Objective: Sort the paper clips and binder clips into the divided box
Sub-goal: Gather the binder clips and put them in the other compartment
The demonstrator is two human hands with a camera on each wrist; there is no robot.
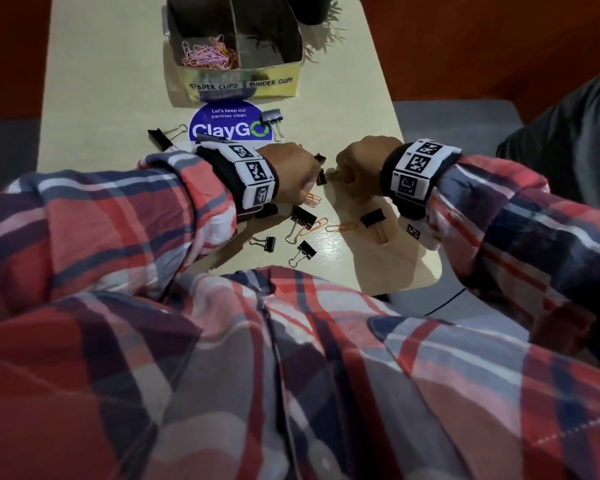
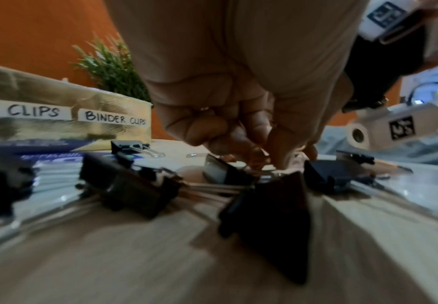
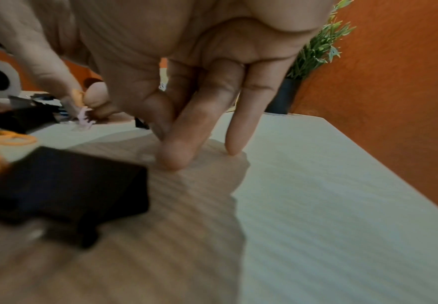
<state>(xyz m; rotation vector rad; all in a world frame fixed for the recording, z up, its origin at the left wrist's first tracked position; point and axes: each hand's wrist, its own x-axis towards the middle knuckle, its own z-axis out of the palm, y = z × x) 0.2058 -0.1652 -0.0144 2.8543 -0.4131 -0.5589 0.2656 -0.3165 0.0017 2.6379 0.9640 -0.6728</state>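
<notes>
Left hand point(image 1: 288, 171) knuckles-up over the counter point(image 1: 101, 109), fingers point(image 2: 212, 131) curled down among black binder clips point(image 1: 303, 216); actual grip not discernible. Right hand point(image 1: 359, 168) thumb and forefinger pinching a pink paper clip point(image 3: 84, 118), remaining fingers point(image 3: 184, 144) nearly straight, tips on counter. Divided box point(image 1: 278, 84) at far edge, paper clips in left compartment. Loose orange paper clips point(image 1: 340, 226) near front edge.

The divided box point(image 1: 243, 88) carries two handwritten labels, "PAPER CLIPS" and "BINDER CLIPS"; the round blue sticker point(image 1: 231, 128) on the table reads "Let's keep our pantries clean." and "ClayGO".
</notes>
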